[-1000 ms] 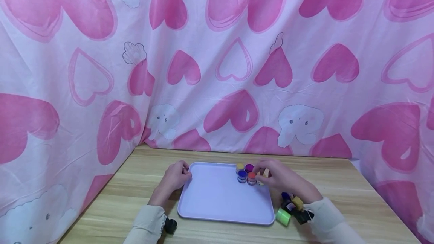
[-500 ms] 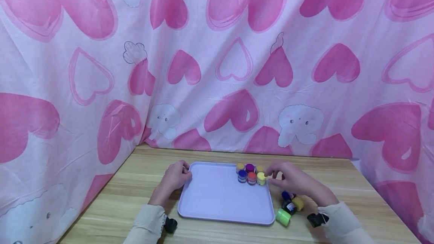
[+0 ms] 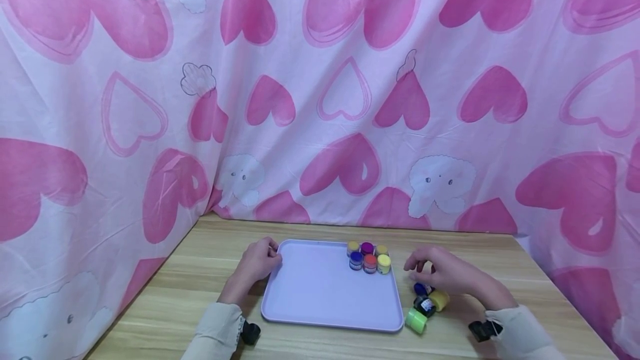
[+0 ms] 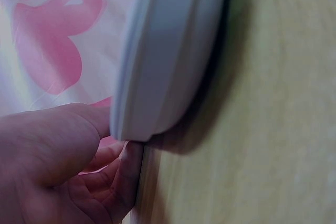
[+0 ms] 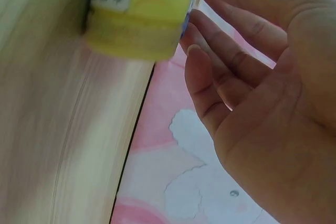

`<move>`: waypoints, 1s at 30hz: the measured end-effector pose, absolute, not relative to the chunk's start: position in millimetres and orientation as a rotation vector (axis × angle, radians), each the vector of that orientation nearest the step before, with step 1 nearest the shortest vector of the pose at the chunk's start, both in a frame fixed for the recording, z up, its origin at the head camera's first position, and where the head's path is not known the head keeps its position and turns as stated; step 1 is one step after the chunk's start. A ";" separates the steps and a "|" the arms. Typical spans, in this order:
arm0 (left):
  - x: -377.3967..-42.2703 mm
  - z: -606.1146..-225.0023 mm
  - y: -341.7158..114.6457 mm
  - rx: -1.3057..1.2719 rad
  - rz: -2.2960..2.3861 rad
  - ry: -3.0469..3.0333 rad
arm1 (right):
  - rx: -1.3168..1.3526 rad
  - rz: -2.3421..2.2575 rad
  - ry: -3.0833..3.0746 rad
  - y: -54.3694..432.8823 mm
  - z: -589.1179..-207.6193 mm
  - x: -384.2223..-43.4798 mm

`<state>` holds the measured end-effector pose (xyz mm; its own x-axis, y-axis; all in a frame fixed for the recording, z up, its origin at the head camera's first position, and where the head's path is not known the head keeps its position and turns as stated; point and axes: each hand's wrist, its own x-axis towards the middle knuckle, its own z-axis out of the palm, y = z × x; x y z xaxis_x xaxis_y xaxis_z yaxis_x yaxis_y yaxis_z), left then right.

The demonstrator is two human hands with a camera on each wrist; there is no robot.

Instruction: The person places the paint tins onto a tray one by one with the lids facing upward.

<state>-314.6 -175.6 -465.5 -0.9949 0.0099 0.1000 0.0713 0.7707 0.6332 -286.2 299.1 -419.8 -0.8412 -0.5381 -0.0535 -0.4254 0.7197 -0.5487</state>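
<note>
A pale lilac tray [image 3: 325,301] lies on the wooden table. Two short rows of small paint jars stand in its far right corner, among them a red jar [image 3: 370,264], a blue jar [image 3: 356,261] and a light yellow jar [image 3: 384,264]. My left hand [image 3: 256,261] holds the tray's left edge, thumb on the rim and fingers below it in the left wrist view. Right of the tray, my right hand [image 3: 437,271] is empty with loosely bent fingers, close over a dark blue jar [image 3: 423,289]. A yellow jar [image 5: 139,19] shows near its fingertips in the right wrist view.
Beside the dark blue jar lie a black jar [image 3: 425,306], a yellow jar [image 3: 440,300] and a green jar [image 3: 416,321], close to the tray's right edge. A pink heart-patterned curtain [image 3: 345,99] hangs behind and left of the table.
My right hand has let go of the light yellow jar in the tray's corner and moved right, off the tray to above the loose jars. My left hand stays at the tray's edge.
</note>
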 end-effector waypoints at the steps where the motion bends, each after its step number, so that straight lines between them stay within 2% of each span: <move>1: -314.6 -465.0 -175.6 -0.066 -1.032 -2.871 | -0.773 -0.790 2.714 301.3 -420.4 -286.0; 14: -314.7 -465.4 -175.5 -0.075 -1.023 -2.864 | -0.802 -0.839 2.624 325.3 -428.8 -278.1; 30: -315.3 -466.4 -175.5 -0.074 -1.029 -2.862 | -0.708 -0.887 2.595 327.4 -441.4 -281.7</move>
